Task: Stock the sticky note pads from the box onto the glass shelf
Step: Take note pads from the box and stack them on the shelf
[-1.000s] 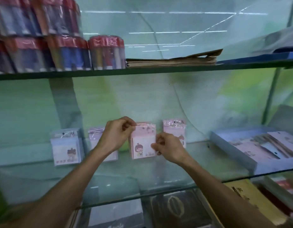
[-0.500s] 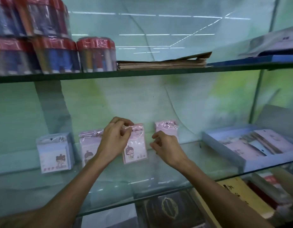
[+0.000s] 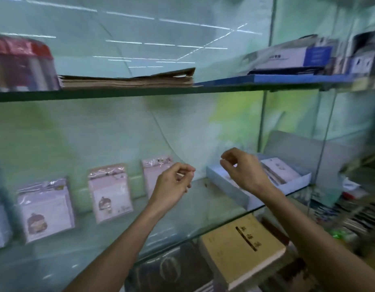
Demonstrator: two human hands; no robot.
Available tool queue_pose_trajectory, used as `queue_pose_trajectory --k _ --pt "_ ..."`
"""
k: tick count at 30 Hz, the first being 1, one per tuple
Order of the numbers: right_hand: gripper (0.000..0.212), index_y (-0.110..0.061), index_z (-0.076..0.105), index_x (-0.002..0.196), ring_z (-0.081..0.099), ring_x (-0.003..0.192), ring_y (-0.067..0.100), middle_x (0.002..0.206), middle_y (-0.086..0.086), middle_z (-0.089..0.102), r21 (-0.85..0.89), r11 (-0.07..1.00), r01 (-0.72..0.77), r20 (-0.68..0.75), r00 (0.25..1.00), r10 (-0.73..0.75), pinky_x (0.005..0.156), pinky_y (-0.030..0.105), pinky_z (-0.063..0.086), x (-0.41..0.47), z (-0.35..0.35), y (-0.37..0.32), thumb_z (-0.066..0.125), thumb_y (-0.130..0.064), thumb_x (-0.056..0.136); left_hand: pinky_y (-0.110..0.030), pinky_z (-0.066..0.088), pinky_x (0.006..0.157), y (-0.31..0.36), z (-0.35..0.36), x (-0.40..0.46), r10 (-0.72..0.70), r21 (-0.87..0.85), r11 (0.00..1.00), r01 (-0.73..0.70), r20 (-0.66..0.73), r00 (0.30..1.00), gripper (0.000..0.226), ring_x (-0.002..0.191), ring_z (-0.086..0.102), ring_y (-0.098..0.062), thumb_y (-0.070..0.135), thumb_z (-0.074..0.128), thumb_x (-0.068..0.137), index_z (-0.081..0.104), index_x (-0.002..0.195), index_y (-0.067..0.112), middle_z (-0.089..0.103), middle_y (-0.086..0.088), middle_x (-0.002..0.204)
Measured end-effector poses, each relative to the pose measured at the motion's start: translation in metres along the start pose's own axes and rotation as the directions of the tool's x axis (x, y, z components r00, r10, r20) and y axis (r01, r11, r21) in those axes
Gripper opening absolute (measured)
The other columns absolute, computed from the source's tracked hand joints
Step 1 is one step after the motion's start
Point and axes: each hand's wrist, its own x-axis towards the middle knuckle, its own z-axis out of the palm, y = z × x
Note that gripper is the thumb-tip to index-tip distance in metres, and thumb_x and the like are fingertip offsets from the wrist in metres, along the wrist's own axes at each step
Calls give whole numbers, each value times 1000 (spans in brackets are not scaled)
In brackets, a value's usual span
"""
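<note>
Both hands hold nothing: left hand (image 3: 171, 184) and right hand (image 3: 243, 169) hang loosely curled. Pads (image 3: 109, 191) lean along the shelf (image 3: 182, 218) back, 9 o'clock of the hands; box (image 3: 230, 182) at 3 o'clock. Pads look light, stiff, slick-wrapped; best pinched by the side edges.

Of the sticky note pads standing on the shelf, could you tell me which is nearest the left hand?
The rightmost pad, partly hidden behind the left hand.

Pink cartoon-printed pads (image 3: 109, 192), pale blue box (image 3: 226, 182), tan book (image 3: 241, 247).
</note>
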Motion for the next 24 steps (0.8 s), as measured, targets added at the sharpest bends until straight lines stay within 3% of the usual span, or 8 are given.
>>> queue_pose_trajectory --k 5,11,15,20,24 --pt "35 -8 59 122 57 115 32 124 13 63 -227 971 -80 58 994 95 91 37 44 7 -28 51 59 -27 93 -24 51 60 1 52 13 -36 -76 996 41 67 997 12 56 61 -8 11 62 92 68 92 22 65 1 75" --pt "49 -9 44 136 53 115 41 130 23 53 -440 864 -244 66 951 302 91 44 45 16 -48 99 54 -33 94 -38 56 71 3 92 23 -94 -152 982 112 119 988 12 66 65 -15 16 64 91 69 88 27 68 0 87" --pt "54 -10 43 133 53 115 39 130 20 54 -457 824 -335 151 883 444 89 43 46 14 -52 114 55 -38 88 -36 57 72 9 109 26 -100 -153 981 121 142 985 10 67 66 -10 16 62 93 69 91 23 68 -1 94" --pt "40 -11 49 127 56 111 40 127 19 55 -511 816 -270 122 917 380 87 43 47 10 -51 115 48 -21 89 -31 53 70 8 119 32 -113 -105 986 129 142 983 10 68 67 -8 21 62 92 69 92 28 68 5 92" --pt "30 -12 56 117 60 102 40 118 18 61 -547 815 -192 125 944 306 82 43 50 9 -50 114 49 -21 90 -28 49 66 7 121 36 -134 -91 985 145 123 983 11 67 66 -9 21 61 92 69 93 28 67 5 92"
